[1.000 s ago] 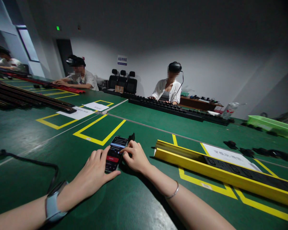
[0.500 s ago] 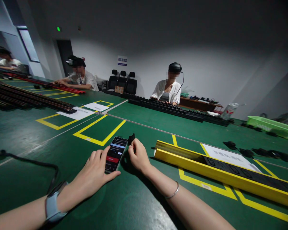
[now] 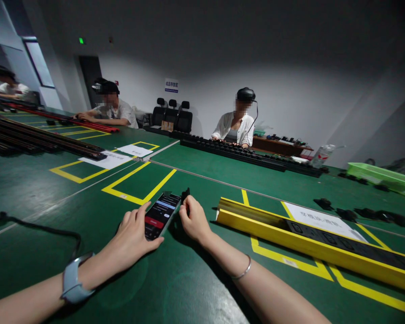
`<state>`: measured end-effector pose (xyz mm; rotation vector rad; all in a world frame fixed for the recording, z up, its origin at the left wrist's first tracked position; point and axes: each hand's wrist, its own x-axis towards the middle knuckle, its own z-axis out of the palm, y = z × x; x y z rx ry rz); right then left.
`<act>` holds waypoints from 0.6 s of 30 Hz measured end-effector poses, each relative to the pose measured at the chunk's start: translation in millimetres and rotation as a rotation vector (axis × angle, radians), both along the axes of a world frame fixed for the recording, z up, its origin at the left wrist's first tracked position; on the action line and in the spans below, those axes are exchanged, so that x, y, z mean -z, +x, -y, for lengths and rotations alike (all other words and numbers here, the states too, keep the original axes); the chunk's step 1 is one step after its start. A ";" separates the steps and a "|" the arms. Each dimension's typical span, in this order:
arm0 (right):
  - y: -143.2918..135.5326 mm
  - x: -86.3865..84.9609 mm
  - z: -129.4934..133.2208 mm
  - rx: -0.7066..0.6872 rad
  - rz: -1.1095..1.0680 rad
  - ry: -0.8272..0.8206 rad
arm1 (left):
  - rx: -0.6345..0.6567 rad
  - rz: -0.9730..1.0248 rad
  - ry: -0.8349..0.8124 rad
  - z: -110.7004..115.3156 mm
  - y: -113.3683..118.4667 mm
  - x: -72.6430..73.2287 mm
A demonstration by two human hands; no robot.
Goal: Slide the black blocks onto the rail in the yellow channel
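Note:
A smartphone with a lit dark screen and a red button lies slightly tilted in front of me. My left hand holds it at the left and lower edges, fingers along the side and thumb at the bottom. Just right of the phone, the fingers of my right hand are closed around a small black part, whose tip pokes out above them; most of it is hidden. Right of that hand lies a long yellow channel profile with black modules set inside it.
A green table bears yellow tape outlines. Loose black parts, a printed sheet and a green basket are at the right. Dark rails lie at left. Co-workers sit across the table, one behind a long black rail.
The phone has shifted slightly left and tipped, its right edge now more visible. My left hand moved left with it. My right hand stays almost in place.

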<state>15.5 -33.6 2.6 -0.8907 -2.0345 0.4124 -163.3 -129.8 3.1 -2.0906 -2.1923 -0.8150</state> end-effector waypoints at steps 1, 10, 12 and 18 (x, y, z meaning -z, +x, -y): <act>0.1 -0.3 0.0 -0.001 0.001 0.001 | -0.007 0.003 -0.006 -0.7 -0.2 -0.3; 1.1 -2.8 1.8 -0.003 0.010 0.000 | -0.034 0.079 -0.034 -8.0 -7.3 -3.3; 1.1 -3.0 2.2 -0.003 0.012 -0.002 | -0.030 0.086 -0.037 -10.3 -10.4 -2.5; 0.7 -3.3 2.1 0.005 0.016 -0.010 | -0.028 0.024 0.019 -22.1 -25.8 -2.3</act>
